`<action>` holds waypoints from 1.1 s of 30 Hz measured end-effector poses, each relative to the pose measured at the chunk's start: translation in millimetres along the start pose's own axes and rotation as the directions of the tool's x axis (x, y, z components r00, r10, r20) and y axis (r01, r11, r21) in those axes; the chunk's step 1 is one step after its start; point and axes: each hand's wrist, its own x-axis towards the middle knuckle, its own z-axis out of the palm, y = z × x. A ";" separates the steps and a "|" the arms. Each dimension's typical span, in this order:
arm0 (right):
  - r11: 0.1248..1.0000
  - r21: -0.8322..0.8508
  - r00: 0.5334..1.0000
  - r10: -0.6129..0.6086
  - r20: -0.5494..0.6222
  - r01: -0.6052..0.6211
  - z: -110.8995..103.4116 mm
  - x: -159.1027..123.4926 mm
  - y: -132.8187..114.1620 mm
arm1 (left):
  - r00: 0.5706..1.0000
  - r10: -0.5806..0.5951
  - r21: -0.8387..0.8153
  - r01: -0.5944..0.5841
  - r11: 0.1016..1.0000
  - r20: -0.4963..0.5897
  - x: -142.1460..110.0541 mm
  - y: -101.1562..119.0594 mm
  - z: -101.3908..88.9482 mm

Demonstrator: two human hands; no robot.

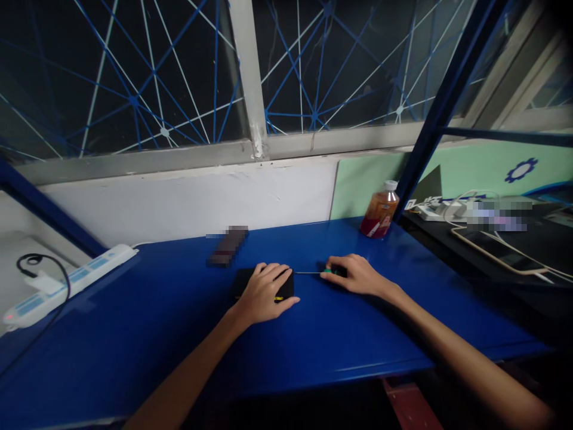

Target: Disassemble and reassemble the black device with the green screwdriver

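A: Where is the black case [287,285]?
B: On the blue tabletop [286,352], beneath the left hand [268,292]; its fingers extend across the lid, slightly parted, thumb spread.
A: And the right hand [353,273]?
B: Thumb and fingers close narrowly on the green-handled screwdriver [328,271], its shaft pointing toward nine o'clock, at the case's three-o'clock side. Tip contact cannot be told.
A: Surroundings?
B: Drink bottle [379,212], one o'clock from the right hand; power strip [74,285], nine o'clock from the left.
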 end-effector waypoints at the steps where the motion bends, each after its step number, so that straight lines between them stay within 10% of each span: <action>1: 1.000 0.002 1.000 -0.007 -0.005 0.007 -0.7 0.0 -0.2 | 1.000 0.000 -0.001 0.000 1.000 -0.001 0.2 -0.2 -0.3; 33: 0.998 -0.033 0.999 -0.048 -0.025 0.047 -3.8 0.3 4.6 | 1.000 -0.006 -0.012 0.007 1.000 0.005 -1.0 -2.6 0.4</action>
